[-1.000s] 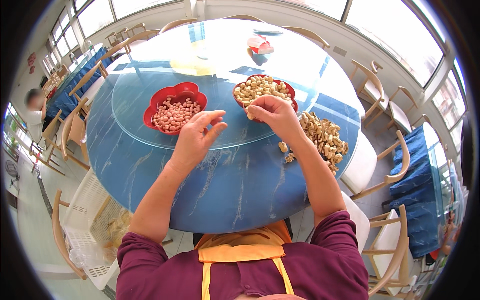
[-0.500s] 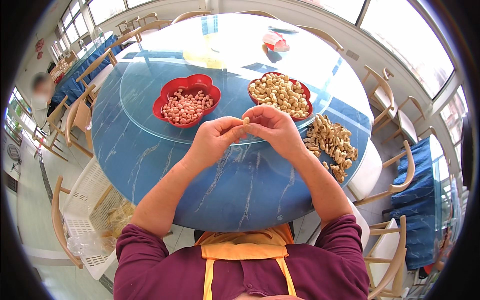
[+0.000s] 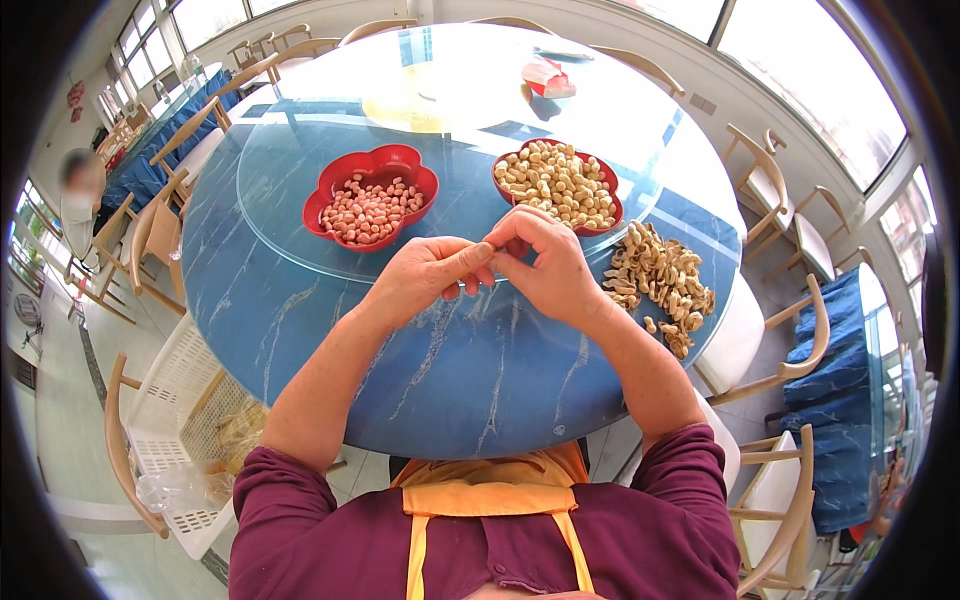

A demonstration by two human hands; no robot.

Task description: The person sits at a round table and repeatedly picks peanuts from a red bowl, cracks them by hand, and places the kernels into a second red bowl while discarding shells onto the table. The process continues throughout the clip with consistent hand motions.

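Observation:
My left hand (image 3: 432, 270) and my right hand (image 3: 545, 258) meet over the near part of the blue table, thumbs and fingers pinched together. Between the fingertips is a peanut, now mostly covered by them. Beyond my left hand stands a red flower-shaped bowl (image 3: 425, 165) holding pink shelled peanut kernels (image 3: 370, 210). Past my right hand, a second red bowl (image 3: 617, 212) is heaped with unshelled peanuts (image 3: 555, 180). Right of my right hand, broken peanut shells (image 3: 665, 280) lie piled on the tabletop.
Both bowls sit on a round glass turntable (image 3: 265, 225) on the marbled blue table (image 3: 280, 330). A red and white packet (image 3: 548, 78) lies farther back. A white plastic basket (image 3: 170, 410) is at lower left. Wooden chairs surround the table; a person (image 3: 80, 205) is at far left.
My fingers have closed further over the peanut, which showed pale between the fingertips before. My left thumb now lies across it. The bowls and shell pile look the same.

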